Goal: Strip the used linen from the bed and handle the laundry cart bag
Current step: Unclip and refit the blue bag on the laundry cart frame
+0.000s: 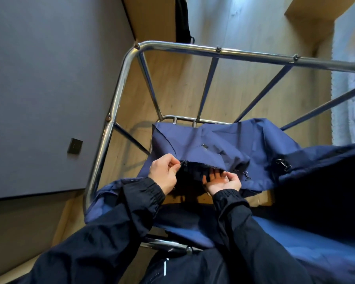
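Both our arms reach forward into the chrome cart frame, where the blue laundry bag sags. Our left hand pinches its hem. Our right hand lies palm up with fingers under the hem, and we cannot tell if it grips.

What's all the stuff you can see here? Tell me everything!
cart frame: one, shiny silver, middle
bag: one, blue, draped inside the cart frame
clips: two visible, dark metal, on the bag
wall: one, grey, left
wall plate: one, black, on the wall
floor: light wood, under the cart frame
white fabric: one, right edge
sleeves: two, dark, bottom
left hand: one, pinches the bag's edge
right hand: one, palm up, fingers under the bag's edge
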